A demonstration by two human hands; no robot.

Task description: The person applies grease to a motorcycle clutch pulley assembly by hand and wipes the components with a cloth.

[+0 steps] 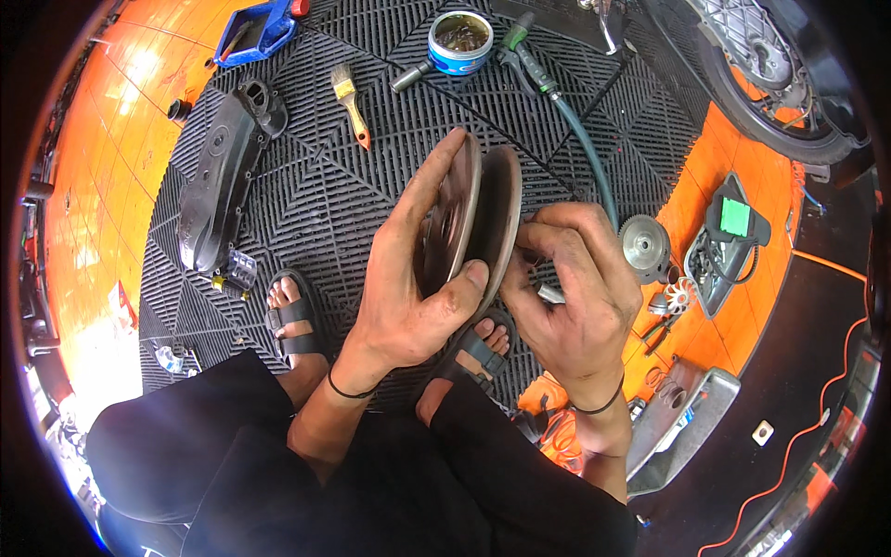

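Observation:
A scooter drive pulley [499, 213], made of two dark metal discs with a V-shaped gap, is held up on edge above the mat. My left hand [394, 311] grips the left disc, fingers behind it and thumb across the lower rims. Close against the outer face of the right disc, my right hand [580, 297] has its fingers curled and pinched together near the hub. What they pinch is hidden. A short shiny metal cylinder [550, 294] shows just below those fingers; whether it belongs to the pulley I cannot tell.
On the black slatted mat [306, 186] lie a long black cover [223, 176], a paintbrush [345, 97], a grease tub [459, 63], a socket [411, 76] and an air gun [529, 70] with hose. To the right are a round metal plate [645, 243], a grey tray [719, 399] and a wheel [807, 144].

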